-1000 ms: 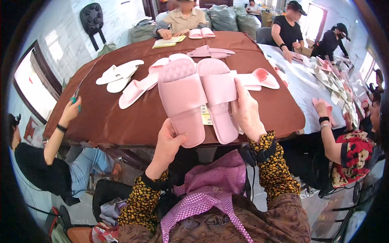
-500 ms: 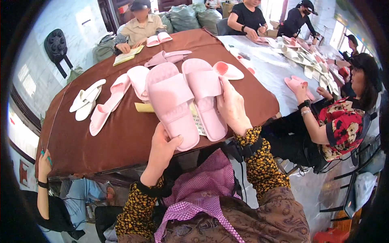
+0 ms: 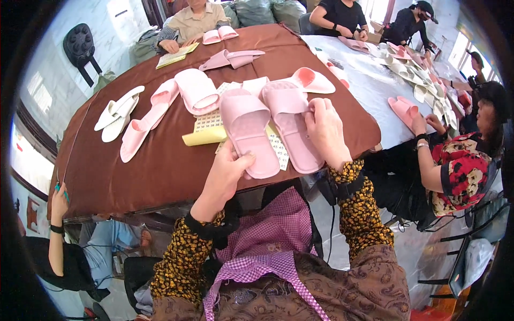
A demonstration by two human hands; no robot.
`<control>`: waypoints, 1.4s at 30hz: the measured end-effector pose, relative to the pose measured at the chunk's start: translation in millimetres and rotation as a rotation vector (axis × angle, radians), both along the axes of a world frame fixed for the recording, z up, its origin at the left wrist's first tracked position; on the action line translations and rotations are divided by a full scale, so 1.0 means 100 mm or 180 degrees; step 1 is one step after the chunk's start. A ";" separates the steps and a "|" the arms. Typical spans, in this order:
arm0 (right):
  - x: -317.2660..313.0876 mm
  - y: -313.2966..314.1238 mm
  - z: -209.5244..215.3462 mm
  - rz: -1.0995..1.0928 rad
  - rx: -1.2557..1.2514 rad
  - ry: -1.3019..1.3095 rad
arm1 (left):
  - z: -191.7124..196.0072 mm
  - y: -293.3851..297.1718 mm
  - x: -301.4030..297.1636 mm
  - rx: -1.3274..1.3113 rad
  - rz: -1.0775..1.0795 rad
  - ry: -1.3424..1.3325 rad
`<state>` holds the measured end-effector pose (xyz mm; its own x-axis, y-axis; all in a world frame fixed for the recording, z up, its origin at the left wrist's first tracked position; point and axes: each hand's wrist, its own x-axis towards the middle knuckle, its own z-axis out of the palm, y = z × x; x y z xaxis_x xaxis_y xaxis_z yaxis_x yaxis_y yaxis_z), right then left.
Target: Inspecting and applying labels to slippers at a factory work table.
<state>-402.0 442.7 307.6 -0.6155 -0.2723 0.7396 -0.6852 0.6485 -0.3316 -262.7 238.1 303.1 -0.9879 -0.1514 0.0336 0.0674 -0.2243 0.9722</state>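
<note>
Saw white slippers (image 3: pixel 119 113) at ten o'clock; using left hand (image 3: pixel 224 172) with fingers closed on heel, gripped pink slipper (image 3: pixel 259 147) near twelve o'clock; pinched matching slipper (image 3: pixel 301 145) near two o'clock by strap edge between curled fingers of right hand (image 3: pixel 327 131).

The place looks like a small slipper workshop, with several people working around shared tables. On the near side, a person's left hand (image 3: pixel 225 170) and right hand (image 3: pixel 327 131) hold two pink slippers (image 3: pixel 256 152) above a brown-covered table (image 3: pixel 91 184), where label sheets (image 3: pixel 205 129) lie among other slippers, including white ones (image 3: pixel 119 113). To the right, a pale-covered table (image 3: pixel 350 67) carries a loose heap of slippers (image 3: pixel 399 67), and a worker in a red floral top (image 3: pixel 463 171) handles a pink one there. At the far side, a worker in a beige shirt (image 3: pixel 201 22) sits by yellow papers (image 3: pixel 176 55), with large bulging sacks (image 3: pixel 254 12) behind.
</note>
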 end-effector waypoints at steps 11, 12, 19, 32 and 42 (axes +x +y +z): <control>0.31 0.06 0.01 0.0277 -0.0053 -0.0414 | 0.07 0.03 0.18 -0.0492 0.0173 -0.0160; 0.35 0.05 -0.01 0.0566 0.0089 -0.0218 | 0.07 0.04 0.19 -0.0721 0.0378 -0.0159; 0.35 -0.06 -0.01 0.0979 0.1068 -0.0304 | 0.03 0.18 0.14 -0.4860 0.0788 0.1566; 0.18 -0.18 0.02 0.1142 0.0736 -0.0119 | -0.08 0.30 -0.07 -0.4961 -0.0280 0.1559; 0.06 -0.41 0.16 0.1142 0.0924 0.0047 | -0.07 0.28 -0.07 -0.4384 -0.0009 0.1826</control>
<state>-395.6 401.2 324.0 -0.4346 -0.6634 0.6091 -0.8866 0.4341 -0.1598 -269.8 266.3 296.3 -0.7911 0.3233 0.5192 0.5055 0.8236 0.2573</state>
